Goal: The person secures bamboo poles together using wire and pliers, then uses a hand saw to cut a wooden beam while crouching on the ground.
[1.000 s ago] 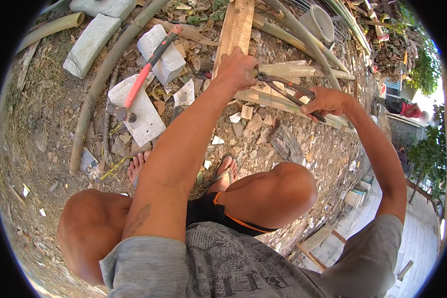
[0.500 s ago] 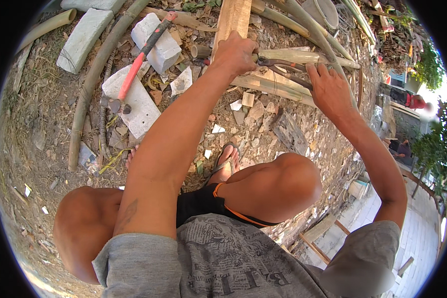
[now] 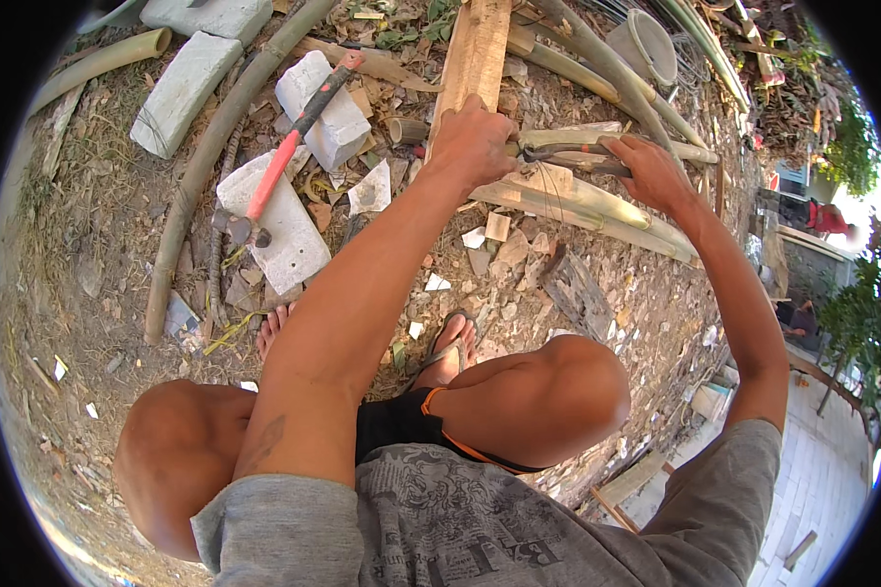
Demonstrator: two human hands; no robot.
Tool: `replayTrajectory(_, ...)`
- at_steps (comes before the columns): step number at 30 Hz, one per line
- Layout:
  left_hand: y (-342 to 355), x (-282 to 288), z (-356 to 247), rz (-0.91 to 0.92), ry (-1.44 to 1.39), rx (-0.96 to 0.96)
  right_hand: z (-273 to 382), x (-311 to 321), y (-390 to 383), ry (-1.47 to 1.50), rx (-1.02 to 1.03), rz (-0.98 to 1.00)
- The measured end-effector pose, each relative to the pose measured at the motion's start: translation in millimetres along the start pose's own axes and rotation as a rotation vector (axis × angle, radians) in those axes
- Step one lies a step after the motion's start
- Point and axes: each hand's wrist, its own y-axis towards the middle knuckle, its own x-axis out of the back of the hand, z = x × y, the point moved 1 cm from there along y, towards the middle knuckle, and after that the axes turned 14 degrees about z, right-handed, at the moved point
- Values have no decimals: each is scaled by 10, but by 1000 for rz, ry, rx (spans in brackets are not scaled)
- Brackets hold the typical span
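My right hand (image 3: 648, 174) is closed around the handles of a pair of dark pincers (image 3: 570, 154). Their jaws point left, toward my left hand (image 3: 475, 143). That hand is a fist at the near end of a wooden plank (image 3: 472, 61), beside a bamboo pole (image 3: 407, 131) that runs crosswise behind it. What its fingers hold is hidden. Thin dark wire (image 3: 548, 184) hangs below the pincer jaws, in front of split bamboo lengths (image 3: 597, 210).
A hammer (image 3: 289, 157) with a red and black handle leans over pale blocks (image 3: 276, 223) at left. A long curved pole (image 3: 198, 176) lies beyond it. A bucket (image 3: 646, 47) stands at the far right. Stone and tile fragments litter the ground. Other people (image 3: 820, 217) are at the right edge.
The pincer handles have come closer together in my right hand, which has turned. My left hand stays a fist by the plank. The whole view has shifted slightly.
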Motion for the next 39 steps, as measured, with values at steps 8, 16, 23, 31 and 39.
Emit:
replayTrajectory(8,41,15,-48,57,-7,15,921,230,-390,-568,-223,-125)
replayTrajectory(16,23,53,-89,47,-16,42,241,-30,-89,-468,-182,-76)
replayTrajectory(23,12,-12,-50,29,54,-25,-341,-373,410,-243,56,-196)
replayTrajectory(31,23,1,-82,82,196,-66,-476,-454,652,-171,157,-198)
replayTrajectory(39,12,18,-83,97,191,-71,-152,-232,67,-48,0,-43)
